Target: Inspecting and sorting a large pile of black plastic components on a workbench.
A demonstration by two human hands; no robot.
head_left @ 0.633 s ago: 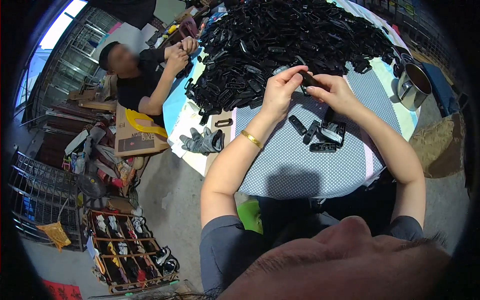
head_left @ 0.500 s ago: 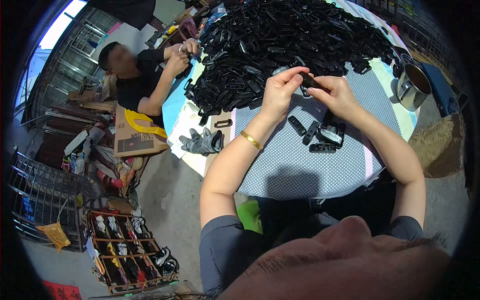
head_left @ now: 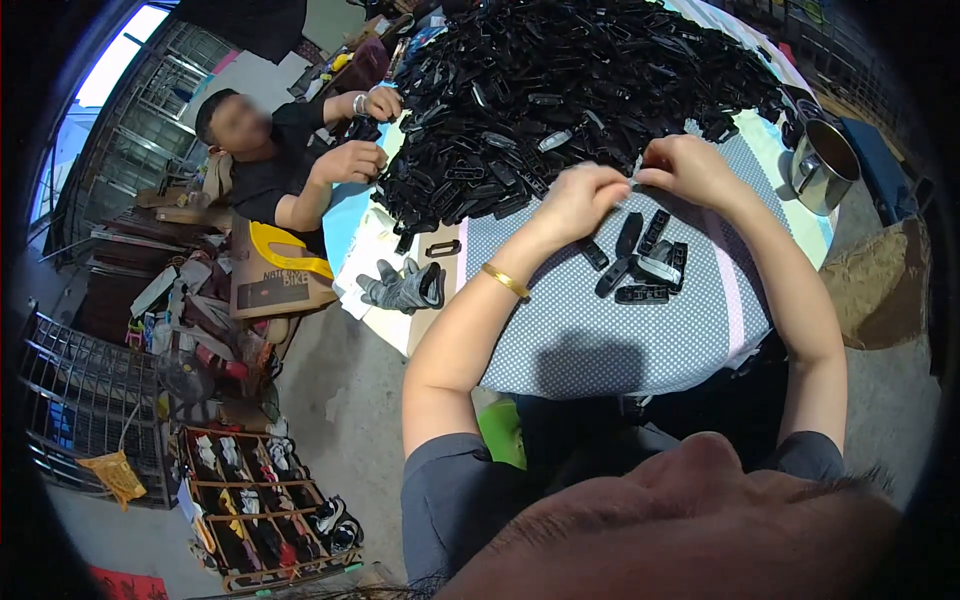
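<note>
At the near edge of a large heap of black plastic parts (head_left: 520, 110), my two hands are close together but apart. My left hand (head_left: 580, 203), smeared by motion, hovers over the dotted cloth with its fingers pointing right. My right hand (head_left: 695, 172) has its fingers curled and its thumb toward them at the heap's edge; whatever is between the fingertips is too small to make out. Just below the hands lies a small group of long black parts (head_left: 628, 235), one with a shiny grey face (head_left: 658, 269).
A single black frame-shaped part (head_left: 442, 248) and grey gloves (head_left: 400, 287) lie left of my left forearm. A metal mug (head_left: 825, 168) stands at the right table edge. Across the left side sits another person (head_left: 270, 150), hands at the heap. A cardboard box (head_left: 275, 290) is beside the table.
My hands have drawn apart, and the dark part held between them is out of them. One more black part lies in the small group. The other person's hands have separated.
</note>
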